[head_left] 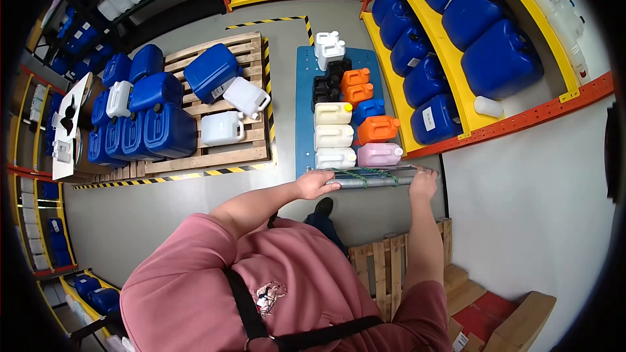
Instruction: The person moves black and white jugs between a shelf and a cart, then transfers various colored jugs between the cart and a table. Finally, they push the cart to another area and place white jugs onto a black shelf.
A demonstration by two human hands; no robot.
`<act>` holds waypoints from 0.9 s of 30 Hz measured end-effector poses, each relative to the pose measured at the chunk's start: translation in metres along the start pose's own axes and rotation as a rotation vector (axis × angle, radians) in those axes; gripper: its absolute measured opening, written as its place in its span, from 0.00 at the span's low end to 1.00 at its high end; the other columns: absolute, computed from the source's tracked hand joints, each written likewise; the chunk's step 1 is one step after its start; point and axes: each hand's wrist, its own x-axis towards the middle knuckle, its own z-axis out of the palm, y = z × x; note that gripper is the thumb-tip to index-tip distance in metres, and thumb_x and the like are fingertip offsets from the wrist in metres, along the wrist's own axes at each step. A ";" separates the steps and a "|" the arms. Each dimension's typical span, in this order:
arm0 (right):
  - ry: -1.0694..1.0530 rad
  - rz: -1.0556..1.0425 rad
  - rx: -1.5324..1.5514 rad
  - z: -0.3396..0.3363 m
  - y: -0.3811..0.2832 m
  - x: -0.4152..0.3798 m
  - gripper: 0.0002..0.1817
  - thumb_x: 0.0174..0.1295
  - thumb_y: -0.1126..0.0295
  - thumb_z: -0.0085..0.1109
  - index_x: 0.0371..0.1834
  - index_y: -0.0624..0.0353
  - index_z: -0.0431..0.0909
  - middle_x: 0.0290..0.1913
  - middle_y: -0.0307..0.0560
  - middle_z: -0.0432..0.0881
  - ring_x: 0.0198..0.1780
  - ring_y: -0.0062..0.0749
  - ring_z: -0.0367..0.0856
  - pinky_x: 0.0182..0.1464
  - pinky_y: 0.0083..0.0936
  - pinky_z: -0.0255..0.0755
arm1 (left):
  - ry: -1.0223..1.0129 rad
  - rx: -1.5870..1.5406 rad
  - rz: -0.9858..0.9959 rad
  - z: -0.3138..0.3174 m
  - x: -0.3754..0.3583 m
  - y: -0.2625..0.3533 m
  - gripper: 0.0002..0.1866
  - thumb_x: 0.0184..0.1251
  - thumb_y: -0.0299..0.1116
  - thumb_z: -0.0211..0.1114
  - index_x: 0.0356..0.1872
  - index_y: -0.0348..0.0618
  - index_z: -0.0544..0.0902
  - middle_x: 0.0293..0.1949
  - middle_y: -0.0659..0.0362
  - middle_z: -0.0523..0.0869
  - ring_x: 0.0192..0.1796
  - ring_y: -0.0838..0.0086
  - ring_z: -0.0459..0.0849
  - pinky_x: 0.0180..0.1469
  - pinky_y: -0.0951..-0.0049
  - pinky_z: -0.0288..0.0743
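Observation:
A blue platform trolley (304,133) stands in front of me with its metal push handle (372,183) nearest my body. My left hand (317,184) is closed around the left end of the handle. At the right end, my right hand (424,182) is closed on the same handle. Green cord is wound around the bar between them. Two rows of jerrycans stand on the trolley bed: a pink jerrycan (380,154), an orange jerrycan (378,129), a blue jerrycan (368,111), a cream jerrycan (332,113), a black jerrycan (325,93) and a white jerrycan (330,52) among them.
On the left, a wooden pallet (251,150) bears several blue and white canisters, edged by striped floor tape (215,171). A yellow and red rack (456,132) with large blue canisters runs close along the trolley's right. Behind my right arm are another pallet (381,274) and cardboard boxes (521,322).

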 end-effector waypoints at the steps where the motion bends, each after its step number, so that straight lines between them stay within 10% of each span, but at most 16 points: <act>1: -0.050 -0.014 -0.009 -0.005 0.001 0.018 0.15 0.69 0.71 0.56 0.57 0.51 0.83 0.61 0.48 0.81 0.70 0.46 0.71 0.57 0.35 0.84 | 0.004 0.027 -0.030 -0.005 0.013 0.001 0.28 0.80 0.59 0.49 0.42 0.37 0.75 0.41 0.40 0.82 0.50 0.40 0.80 0.55 0.49 0.72; 9: -0.084 -0.151 -0.005 -0.058 0.005 0.139 0.19 0.64 0.70 0.64 0.60 0.52 0.81 0.66 0.50 0.78 0.71 0.47 0.70 0.61 0.35 0.81 | 0.094 0.066 -0.178 -0.065 0.093 0.014 0.32 0.80 0.62 0.47 0.46 0.37 0.77 0.49 0.40 0.83 0.58 0.42 0.79 0.61 0.46 0.71; 12: -0.101 -0.241 0.099 -0.094 0.001 0.162 0.33 0.47 0.66 0.78 0.61 0.52 0.81 0.66 0.50 0.78 0.69 0.47 0.71 0.66 0.37 0.76 | 0.040 0.073 -0.185 -0.086 0.118 0.006 0.32 0.80 0.63 0.46 0.47 0.37 0.77 0.50 0.40 0.83 0.58 0.42 0.79 0.61 0.47 0.71; 22: -0.207 -0.232 0.026 -0.123 -0.041 0.260 0.18 0.53 0.70 0.75 0.49 0.54 0.86 0.59 0.48 0.85 0.66 0.46 0.75 0.66 0.36 0.75 | 0.031 0.086 -0.179 -0.155 0.178 -0.027 0.30 0.81 0.61 0.45 0.44 0.39 0.76 0.46 0.42 0.82 0.56 0.43 0.79 0.60 0.47 0.71; 27: -0.298 -0.269 -0.002 -0.138 -0.064 0.320 0.24 0.56 0.68 0.73 0.58 0.53 0.83 0.63 0.48 0.82 0.71 0.48 0.71 0.67 0.38 0.76 | 0.014 0.069 -0.169 -0.199 0.212 -0.044 0.31 0.81 0.62 0.45 0.45 0.38 0.75 0.45 0.40 0.82 0.55 0.41 0.79 0.60 0.47 0.71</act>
